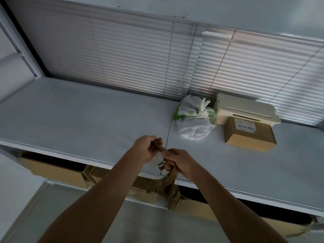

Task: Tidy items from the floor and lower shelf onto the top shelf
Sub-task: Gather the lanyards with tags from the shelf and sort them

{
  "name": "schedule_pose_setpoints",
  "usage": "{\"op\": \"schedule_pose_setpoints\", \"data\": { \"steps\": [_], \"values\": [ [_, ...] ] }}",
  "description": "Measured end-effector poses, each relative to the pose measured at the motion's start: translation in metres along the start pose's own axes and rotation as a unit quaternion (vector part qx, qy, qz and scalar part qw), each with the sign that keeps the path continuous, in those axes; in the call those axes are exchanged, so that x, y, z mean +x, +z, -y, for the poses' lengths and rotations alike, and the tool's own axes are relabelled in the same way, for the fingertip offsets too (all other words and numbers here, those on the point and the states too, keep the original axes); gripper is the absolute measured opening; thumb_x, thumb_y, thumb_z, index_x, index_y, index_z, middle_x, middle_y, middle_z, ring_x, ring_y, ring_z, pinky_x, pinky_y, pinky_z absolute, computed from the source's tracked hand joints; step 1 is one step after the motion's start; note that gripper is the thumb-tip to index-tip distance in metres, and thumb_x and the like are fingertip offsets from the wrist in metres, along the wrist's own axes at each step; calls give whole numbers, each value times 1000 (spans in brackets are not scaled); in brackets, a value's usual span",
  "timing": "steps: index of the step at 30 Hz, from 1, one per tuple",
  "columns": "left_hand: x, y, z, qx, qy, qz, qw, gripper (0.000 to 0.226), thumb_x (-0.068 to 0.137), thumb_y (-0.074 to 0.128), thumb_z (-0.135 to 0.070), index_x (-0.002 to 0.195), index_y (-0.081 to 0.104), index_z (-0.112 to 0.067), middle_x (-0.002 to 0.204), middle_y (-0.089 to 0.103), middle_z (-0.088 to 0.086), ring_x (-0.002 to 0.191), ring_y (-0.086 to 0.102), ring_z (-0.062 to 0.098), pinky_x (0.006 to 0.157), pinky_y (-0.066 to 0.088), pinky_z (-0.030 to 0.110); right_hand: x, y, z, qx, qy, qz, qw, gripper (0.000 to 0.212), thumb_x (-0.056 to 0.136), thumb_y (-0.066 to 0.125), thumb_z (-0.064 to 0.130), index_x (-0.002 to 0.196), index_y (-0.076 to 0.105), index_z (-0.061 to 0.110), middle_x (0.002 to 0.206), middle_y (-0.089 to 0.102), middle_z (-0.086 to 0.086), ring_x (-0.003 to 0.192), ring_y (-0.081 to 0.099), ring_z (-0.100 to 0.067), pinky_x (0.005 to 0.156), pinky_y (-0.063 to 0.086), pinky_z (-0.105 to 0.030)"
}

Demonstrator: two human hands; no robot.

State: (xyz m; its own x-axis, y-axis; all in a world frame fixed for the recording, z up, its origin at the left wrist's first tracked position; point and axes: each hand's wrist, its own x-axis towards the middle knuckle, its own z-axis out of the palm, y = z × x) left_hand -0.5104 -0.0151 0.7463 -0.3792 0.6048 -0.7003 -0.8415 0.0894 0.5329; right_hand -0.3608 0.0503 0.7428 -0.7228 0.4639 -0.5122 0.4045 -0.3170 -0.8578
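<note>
**Brown bag held at the shelf edge, ready to go up**

Both hands meet at the front edge of the top shelf (87, 109), clenched on one thing: a brown bag (166, 188) with a strap and small metal buckles (161, 164). The left hand (146, 148) pinches the strap end just above and to the left of the buckles; the right hand (182, 163) is closed round the gathered neck of the bag just to the right of them. The two grips almost touch. The body of the bag hangs below the hands, in front of the shelf lip and not resting on the shelf.

Beyond the hands and to their right, three things already sit on the shelf: a knotted white plastic bag (192, 120), a cream lidded box (245, 107) and a cardboard box (250, 134) touching the front of it. Below the grip, under the shelf, cardboard cartons (56, 170) fill the lower level.

The step in hand looks like lifting the bag onto the shelf, perhaps after gathering its strap. The next move calls for raising the hanging body clear of the lip, carrying it forward, and setting it on the bare surface ahead of the hands or to their left, well apart from the placed things. The loose strap could snag on the edge.
</note>
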Motion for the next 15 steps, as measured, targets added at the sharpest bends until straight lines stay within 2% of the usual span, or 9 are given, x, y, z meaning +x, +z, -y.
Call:
{"op": "schedule_pose_setpoints", "data": {
  "steps": [3, 4, 6, 8, 10, 12, 15],
  "values": [
    [-1, -15, -4, 123, 3, -29, 992, 16, 95, 56, -15, 102, 61, -2, 95, 68, 20, 93, 67, 31, 93, 55, 45, 3, -3, 21, -123, -30, -47, 991, 14, 87, 69, 10, 74, 64, 12, 44, 53, 10, 46, 48, -11, 56, 45, -30],
    [-3, -21, -4, 156, 2, -29, 987, 18, 95, 56, -18, 98, 64, -2, 94, 70, 19, 89, 68, 29, 89, 56, 42, 3, -3, 30, -152, -39, -54, 986, 15, 88, 68, 10, 73, 66, 15, 43, 52, 11, 47, 45, -11, 55, 44, -29],
    [-7, -32, -7, 205, -8, -19, 978, 23, 96, 55, -24, 90, 66, -4, 85, 68, 14, 74, 64, 23, 69, 52, 32, 3, 0, 51, -189, -58, -48, 979, 14, 90, 66, 13, 77, 69, 17, 46, 49, 10, 47, 42, -11, 55, 43, -30],
    [-6, -43, -9, 262, 0, -36, 965, 25, 95, 55, -25, 89, 66, -4, 78, 67, 10, 69, 62, 21, 62, 45, 29, 2, 3, 70, -219, -72, -34, 973, 14, 93, 63, 13, 82, 71, 17, 49, 46, 7, 46, 39, -10, 53, 41, -29],
    [-2, -52, -11, 308, 71, -79, 946, 20, 94, 56, -23, 94, 66, -6, 72, 65, 7, 64, 62, 20, 60, 45, 27, -1, 6, 89, -234, -78, -15, 969, 14, 94, 62, 12, 84, 72, 15, 48, 43, 7, 44, 37, -8, 50, 39, -26],
    [5, -59, -13, 337, 177, -91, 920, 17, 94, 56, -22, 102, 65, -10, 77, 64, 3, 67, 61, 17, 59, 45, 24, -7, 10, 106, -243, -85, 5, 966, 13, 94, 61, 12, 94, 71, 4, 47, 43, 10, 42, 37, -5, 51, 36, -26],
    [8, -56, -15, 362, 257, -8, 896, 20, 96, 53, -23, 111, 65, -18, 100, 65, -3, 94, 61, 16, 77, 44, 25, -20, 18, 130, -251, -96, 30, 963, 19, 96, 59, 10, 103, 68, -5, 46, 44, 12, 43, 37, -4, 52, 35, -25]
  ]
}}
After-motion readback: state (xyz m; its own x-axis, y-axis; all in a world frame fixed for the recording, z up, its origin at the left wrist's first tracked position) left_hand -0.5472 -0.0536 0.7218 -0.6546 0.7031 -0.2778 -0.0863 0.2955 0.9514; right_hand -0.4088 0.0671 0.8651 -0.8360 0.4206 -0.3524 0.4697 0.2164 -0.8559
